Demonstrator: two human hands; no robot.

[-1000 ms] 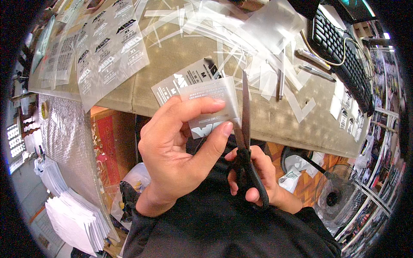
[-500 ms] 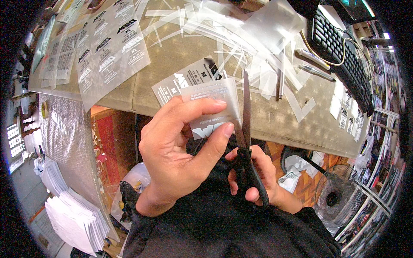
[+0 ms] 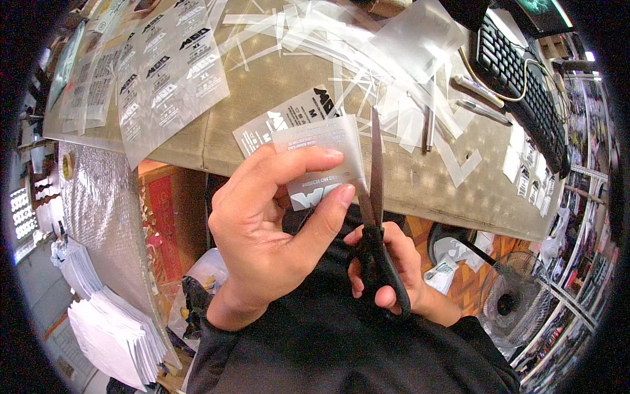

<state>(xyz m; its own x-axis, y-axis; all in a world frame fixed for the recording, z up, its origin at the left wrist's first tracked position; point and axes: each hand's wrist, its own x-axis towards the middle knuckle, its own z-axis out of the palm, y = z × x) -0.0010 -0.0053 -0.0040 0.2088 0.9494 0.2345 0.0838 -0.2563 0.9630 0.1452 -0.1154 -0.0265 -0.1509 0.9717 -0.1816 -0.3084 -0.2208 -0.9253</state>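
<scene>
My left hand (image 3: 266, 230) pinches a small translucent printed film label (image 3: 325, 154) between thumb and fingers, holding it up in front of the table edge. My right hand (image 3: 387, 262) grips black-handled scissors (image 3: 376, 210), whose blades point upward along the label's right edge. Another printed film piece (image 3: 282, 121) lies on the table just behind the held label.
The beige table (image 3: 420, 184) carries many cut clear film strips (image 3: 341, 39), printed label sheets (image 3: 164, 72) at the left, pens (image 3: 482, 111), and a black keyboard (image 3: 525, 72) at the right. Below are a red box (image 3: 164, 217), stacked white sheets (image 3: 111, 328) and a floor fan (image 3: 512, 302).
The scissors' blades sit slightly further up along the label's right edge; both hands have stayed almost in place.
</scene>
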